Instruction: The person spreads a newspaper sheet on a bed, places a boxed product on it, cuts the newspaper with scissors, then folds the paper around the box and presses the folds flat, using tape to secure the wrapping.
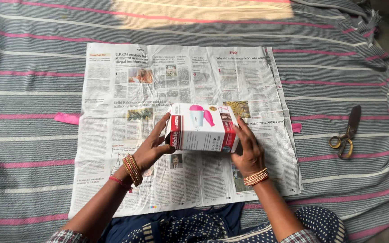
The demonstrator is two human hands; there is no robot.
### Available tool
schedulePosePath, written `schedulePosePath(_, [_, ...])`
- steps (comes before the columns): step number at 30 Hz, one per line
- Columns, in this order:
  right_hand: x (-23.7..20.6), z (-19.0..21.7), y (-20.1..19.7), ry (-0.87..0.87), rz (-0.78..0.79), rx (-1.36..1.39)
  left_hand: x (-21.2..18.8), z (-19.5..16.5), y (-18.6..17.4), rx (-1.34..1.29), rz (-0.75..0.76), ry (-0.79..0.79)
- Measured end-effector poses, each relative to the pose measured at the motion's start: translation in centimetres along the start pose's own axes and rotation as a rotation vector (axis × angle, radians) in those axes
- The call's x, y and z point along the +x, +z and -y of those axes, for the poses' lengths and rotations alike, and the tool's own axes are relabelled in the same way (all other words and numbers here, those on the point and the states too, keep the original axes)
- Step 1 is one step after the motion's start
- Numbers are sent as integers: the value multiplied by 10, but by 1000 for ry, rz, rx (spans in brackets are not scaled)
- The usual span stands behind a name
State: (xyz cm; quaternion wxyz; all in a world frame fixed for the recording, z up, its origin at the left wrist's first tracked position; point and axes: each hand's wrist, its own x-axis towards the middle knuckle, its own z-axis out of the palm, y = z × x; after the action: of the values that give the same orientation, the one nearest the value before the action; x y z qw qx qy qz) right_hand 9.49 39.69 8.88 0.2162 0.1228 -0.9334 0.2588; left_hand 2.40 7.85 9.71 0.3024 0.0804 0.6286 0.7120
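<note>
A white and red cardboard box (202,127) with a picture of a pink appliance on its top is held just above the middle of an open newspaper sheet (181,76). My left hand (153,146) grips the box's left end, fingers spread over its red side. My right hand (247,150) presses against the box's right end. Both wrists carry gold bangles, and the left also has a red thread.
The newspaper lies flat on a grey cloth with pink and white stripes (28,90). A pair of scissors with yellow handles (347,132) rests on the cloth to the right. Small pink pieces (67,118) stick out at the paper's left and right edges.
</note>
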Motion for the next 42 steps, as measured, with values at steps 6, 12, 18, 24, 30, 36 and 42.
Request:
schedulePosePath(6, [-14, 0, 15, 12, 23, 138, 14, 25, 16, 396, -110, 267])
schedulePosePath(12, [-11, 4, 15, 167, 67, 558, 20, 43, 14, 667, -227, 281])
schedulePosePath(18, [-11, -13, 38, 342, 76, 624, 19, 56, 21, 793, -324, 243])
schedulePosePath(24, [-14, -23, 46, 267, 45, 475, 21, 65, 28, 768, -424, 150])
schedulePosePath(30, [-16, -28, 50, 355, 82, 454, 25, 62, 27, 732, -424, 106])
schedulePosePath(36, [-20, -36, 58, 455, 91, 532, 29, 54, 29, 759, -426, 41])
schedulePosePath(42, [-21, -39, 64, 501, 82, 514, 31, 46, 30, 751, -432, 8])
